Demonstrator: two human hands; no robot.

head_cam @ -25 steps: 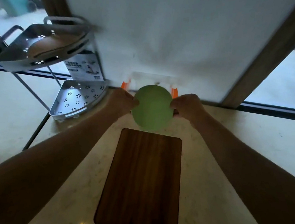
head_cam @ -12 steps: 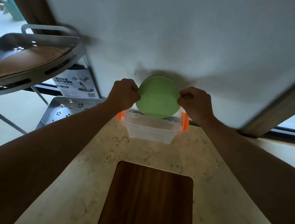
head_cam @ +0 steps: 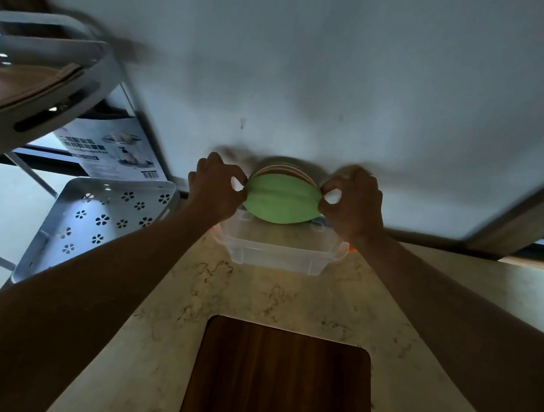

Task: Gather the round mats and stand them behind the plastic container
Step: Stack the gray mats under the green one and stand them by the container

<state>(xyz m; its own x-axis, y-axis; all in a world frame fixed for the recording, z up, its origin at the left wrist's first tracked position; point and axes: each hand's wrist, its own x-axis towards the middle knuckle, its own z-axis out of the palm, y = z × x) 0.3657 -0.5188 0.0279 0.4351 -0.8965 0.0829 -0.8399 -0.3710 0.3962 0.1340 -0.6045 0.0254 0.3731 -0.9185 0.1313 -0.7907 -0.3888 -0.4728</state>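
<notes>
A stack of round mats (head_cam: 281, 198), green one facing me with several coloured edges showing behind it, is held upright on edge between both hands. My left hand (head_cam: 216, 187) pinches the stack's left rim and my right hand (head_cam: 354, 203) pinches its right rim. The stack hangs over the far side of the clear plastic container (head_cam: 275, 253) with orange clips, close to the white wall. The mats' lower edge is hidden behind the container's far rim.
A dark wooden cutting board (head_cam: 280, 386) lies on the marble counter (head_cam: 161, 328) in front of the container. At the left stands a grey metal corner rack (head_cam: 99, 220) with perforated shelves and a printed card (head_cam: 114, 150). The white wall (head_cam: 312, 75) rises right behind.
Both hands have carried the mats away from me, from above the board to over the container's far side, then lowered them toward the wall. The view has moved forward.
</notes>
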